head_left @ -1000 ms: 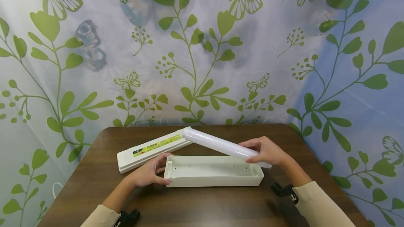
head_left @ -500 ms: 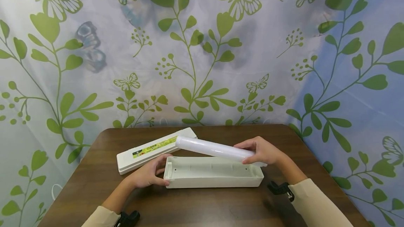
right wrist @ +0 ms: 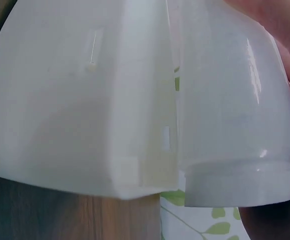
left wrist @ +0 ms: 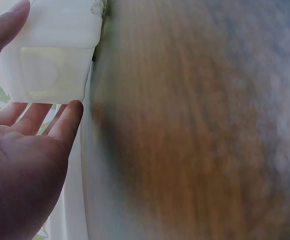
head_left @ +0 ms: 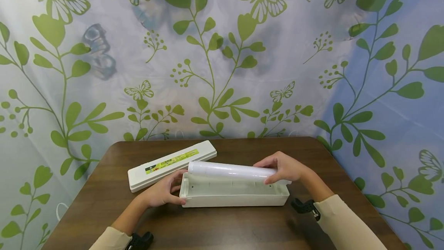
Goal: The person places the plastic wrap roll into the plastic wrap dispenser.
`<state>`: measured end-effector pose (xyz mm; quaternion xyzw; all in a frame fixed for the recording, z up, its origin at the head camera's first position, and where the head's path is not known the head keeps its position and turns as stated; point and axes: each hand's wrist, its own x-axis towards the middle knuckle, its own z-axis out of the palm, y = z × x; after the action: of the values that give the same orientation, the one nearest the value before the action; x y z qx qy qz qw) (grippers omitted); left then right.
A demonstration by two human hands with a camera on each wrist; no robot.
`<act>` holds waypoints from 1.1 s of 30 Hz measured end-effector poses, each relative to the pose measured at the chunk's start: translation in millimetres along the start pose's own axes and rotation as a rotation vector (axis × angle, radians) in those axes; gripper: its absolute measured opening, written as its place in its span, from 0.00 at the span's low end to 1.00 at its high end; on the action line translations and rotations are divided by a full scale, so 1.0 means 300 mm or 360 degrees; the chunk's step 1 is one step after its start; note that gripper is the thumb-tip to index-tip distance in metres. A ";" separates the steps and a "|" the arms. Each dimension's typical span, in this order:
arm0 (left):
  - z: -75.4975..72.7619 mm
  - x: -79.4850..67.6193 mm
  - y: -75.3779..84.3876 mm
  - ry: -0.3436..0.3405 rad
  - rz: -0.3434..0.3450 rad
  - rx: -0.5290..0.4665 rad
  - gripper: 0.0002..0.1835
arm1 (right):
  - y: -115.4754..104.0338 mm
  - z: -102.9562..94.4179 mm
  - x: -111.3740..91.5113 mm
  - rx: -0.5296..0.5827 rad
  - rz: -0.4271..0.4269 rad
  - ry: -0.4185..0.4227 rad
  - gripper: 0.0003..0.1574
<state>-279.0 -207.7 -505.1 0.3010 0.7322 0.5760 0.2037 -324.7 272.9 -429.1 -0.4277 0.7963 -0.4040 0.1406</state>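
A long white plastic box (head_left: pixel 236 200) stands lidless on the brown table, its inside visible. My left hand (head_left: pixel 157 195) grips the box's left end, thumb on the front and fingers behind; in the left wrist view those fingers (left wrist: pixel 67 125) touch the box end (left wrist: pixel 60 75). My right hand (head_left: pixel 288 168) holds a glossy white roll of cling film (head_left: pixel 225 171) near its right end, thumb in front. The roll lies nearly level over the back rim of the box. In the right wrist view, the roll's narrower core end (right wrist: pixel 240 187) sticks out beside the box wall (right wrist: pixel 60 110).
Behind and left of the box lies a white lid (head_left: pixel 204 149) with a yellow-green label, set at a slant on the table (head_left: pixel 222 227). A curtain (head_left: pixel 222 68) with leaf and butterfly prints hangs behind the table.
My right hand has brought the cling film roll down and a little left, and its raised left end has dropped towards the box. My left hand and the box stay put.
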 end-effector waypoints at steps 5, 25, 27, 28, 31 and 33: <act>0.000 -0.001 0.001 0.0006 0.0001 0.0024 0.52 | -0.007 0.005 0.007 0.0028 0.0023 -0.0025 0.31; -0.002 -0.001 0.001 0.0020 -0.0028 0.0010 0.50 | -0.021 0.023 0.023 0.0087 0.0087 -0.0113 0.30; -0.001 -0.002 0.002 0.0019 -0.0031 0.0002 0.50 | -0.020 0.026 0.024 0.0088 0.0092 -0.0116 0.30; -0.001 -0.002 0.002 0.0017 -0.0032 -0.0001 0.50 | -0.019 0.027 0.024 0.0092 0.0094 -0.0119 0.30; -0.001 -0.003 0.002 0.0014 -0.0032 -0.0003 0.50 | -0.016 0.031 0.027 0.0101 0.0084 -0.0133 0.30; -0.001 -0.002 0.003 0.0010 -0.0030 -0.0004 0.50 | -0.013 0.032 0.028 0.0106 0.0078 -0.0137 0.30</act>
<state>-278.5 -208.1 -504.4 0.2919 0.7351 0.5759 0.2070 -321.9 260.0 -431.1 -0.4199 0.7859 -0.4081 0.1987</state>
